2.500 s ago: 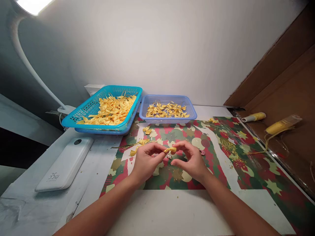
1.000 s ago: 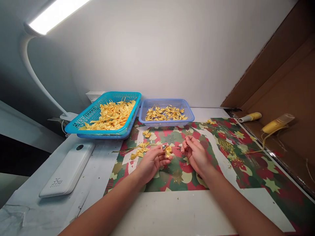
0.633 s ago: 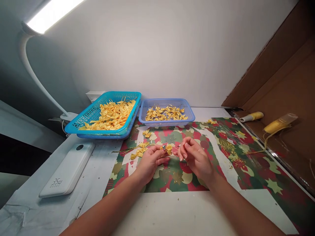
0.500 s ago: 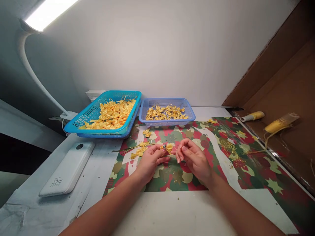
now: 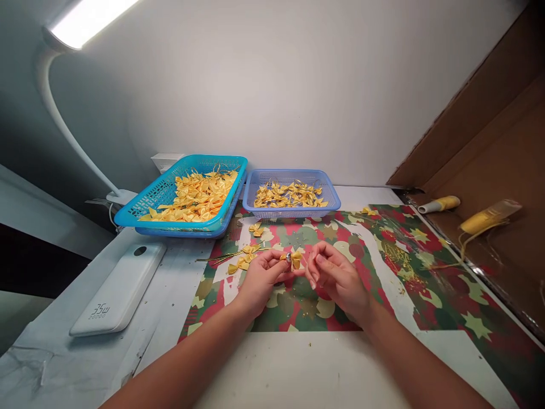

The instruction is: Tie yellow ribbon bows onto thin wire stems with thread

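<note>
Above the patterned paper (image 5: 309, 305), your left hand (image 5: 260, 281) pinches a yellow bow (image 5: 297, 259) beside its silver bead (image 5: 288, 257) — likely light, soft and easily creased, best held at its middle — while your right hand (image 5: 338, 277) is closed nearby, on what I cannot tell.

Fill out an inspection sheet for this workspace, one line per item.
Surface: white tabletop, partly covered by a red, green and cream patterned sheet
Work items: small yellow satin bow with a shiny silver piece; many more yellow bows in a turquoise plastic basket and a periwinkle plastic basket
Clutter: loose gold thread and tiny gold scraps on the sheet; white rectangular power bank at left
Grip: left hand pinches the bow; right hand has fingertips together, its hold too small to tell
Cables: thin white cable beside the turquoise basket
Surroundings: lit white gooseneck lamp; brown cardboard panel at right; plain pale wall
</note>
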